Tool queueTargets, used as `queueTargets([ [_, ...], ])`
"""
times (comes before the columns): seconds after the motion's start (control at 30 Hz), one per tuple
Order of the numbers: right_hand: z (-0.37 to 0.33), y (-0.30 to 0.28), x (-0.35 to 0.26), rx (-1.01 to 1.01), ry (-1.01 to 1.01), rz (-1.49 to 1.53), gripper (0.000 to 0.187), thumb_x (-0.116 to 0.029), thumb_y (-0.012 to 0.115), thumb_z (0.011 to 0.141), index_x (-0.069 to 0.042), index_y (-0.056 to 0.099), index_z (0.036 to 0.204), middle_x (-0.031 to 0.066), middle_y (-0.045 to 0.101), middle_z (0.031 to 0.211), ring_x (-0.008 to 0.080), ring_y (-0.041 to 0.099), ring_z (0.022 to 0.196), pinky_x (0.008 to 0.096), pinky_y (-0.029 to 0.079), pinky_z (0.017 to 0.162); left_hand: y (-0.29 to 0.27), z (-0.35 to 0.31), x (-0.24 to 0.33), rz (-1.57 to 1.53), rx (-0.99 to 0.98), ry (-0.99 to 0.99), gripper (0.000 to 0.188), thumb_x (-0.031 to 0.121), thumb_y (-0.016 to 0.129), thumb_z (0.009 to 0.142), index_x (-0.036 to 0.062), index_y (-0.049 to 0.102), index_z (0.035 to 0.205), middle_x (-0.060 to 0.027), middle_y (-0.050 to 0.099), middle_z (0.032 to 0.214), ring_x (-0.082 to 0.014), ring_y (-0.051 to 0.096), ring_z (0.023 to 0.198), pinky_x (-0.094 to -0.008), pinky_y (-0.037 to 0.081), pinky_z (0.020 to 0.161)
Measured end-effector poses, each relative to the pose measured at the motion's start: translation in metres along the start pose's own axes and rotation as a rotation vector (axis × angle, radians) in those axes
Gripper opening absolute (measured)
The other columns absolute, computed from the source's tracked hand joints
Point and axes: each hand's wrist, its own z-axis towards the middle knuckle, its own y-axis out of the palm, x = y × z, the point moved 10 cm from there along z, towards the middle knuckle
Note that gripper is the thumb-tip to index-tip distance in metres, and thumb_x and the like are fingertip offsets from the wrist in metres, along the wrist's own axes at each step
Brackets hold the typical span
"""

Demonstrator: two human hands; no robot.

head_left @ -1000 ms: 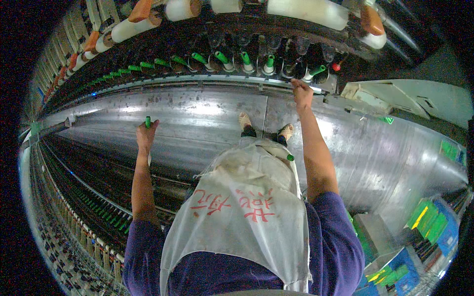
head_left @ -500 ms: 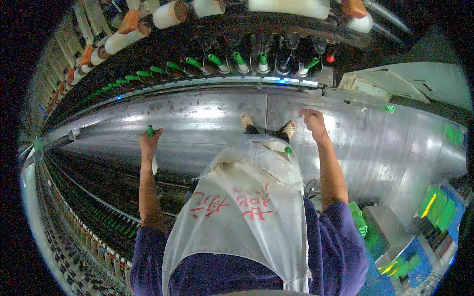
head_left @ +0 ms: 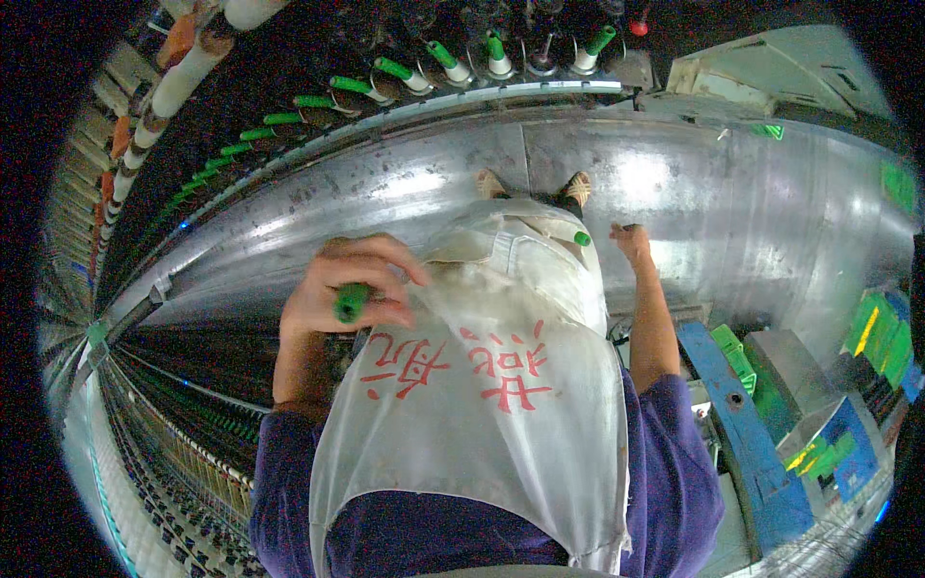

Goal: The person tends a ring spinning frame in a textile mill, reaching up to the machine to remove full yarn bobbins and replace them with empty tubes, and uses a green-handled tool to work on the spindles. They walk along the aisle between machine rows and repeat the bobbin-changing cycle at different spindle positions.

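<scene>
My left hand point(head_left: 339, 279) is raised in front of the apron's left side, its fingers wrapped around a green bobbin tube point(head_left: 353, 302). The tube's hollow end faces up, and the rest is hidden by the hand. Lower and farther out on the right, my right hand point(head_left: 633, 245) has its fingers curled together over the floor; whether anything small is in them cannot be made out. Another green tube end point(head_left: 582, 239) sticks out of the front pouch of my white apron point(head_left: 462, 443).
Ahead runs a spinning frame with a row of green-topped bobbins point(head_left: 499, 56) and one bare spindle point(head_left: 545, 53). A second frame point(head_left: 183, 424) stands behind on the left. Blue and green equipment point(head_left: 747, 433) sits at lower right. Shiny metal floor point(head_left: 665, 178) lies between.
My left hand has come up and inward with the bobbin, closer to the apron. My right hand has dropped slightly and stays closed. The view has tilted, so the front frame sits higher.
</scene>
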Motion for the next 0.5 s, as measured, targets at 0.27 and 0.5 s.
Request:
queueTargets([
  [0.27, -0.016, 0.008, 0.027, 0.070, 0.232, -0.510, 0.037, -0.036, 0.058, 0.075, 0.000, 0.065, 0.080, 0.0161, 0.064, 0.076, 0.0280, 0.060, 0.069, 0.0382, 0.045, 0.065, 0.038, 0.017, 0.050, 0.057, -0.193, 0.290, 0.017, 0.015, 0.073, 0.067, 0.0086, 0.058, 0.071, -0.0028, 0.061, 0.083, -0.0192, 0.060, 0.064, -0.0281, 0.045, 0.053],
  [0.5, -0.112, 0.038, -0.038, -0.346, 0.189, 0.411, 0.032, -0.033, 0.058, 0.078, -0.003, 0.065, 0.086, 0.0137, 0.064, 0.079, 0.0250, 0.060, 0.066, 0.0359, 0.045, 0.061, 0.043, 0.011, 0.036, 0.234, -0.110, 0.302, 0.020, 0.020, 0.071, 0.070, 0.0076, 0.055, 0.071, -0.0018, 0.058, 0.076, -0.0187, 0.058, 0.062, -0.0280, 0.044, 0.050],
])
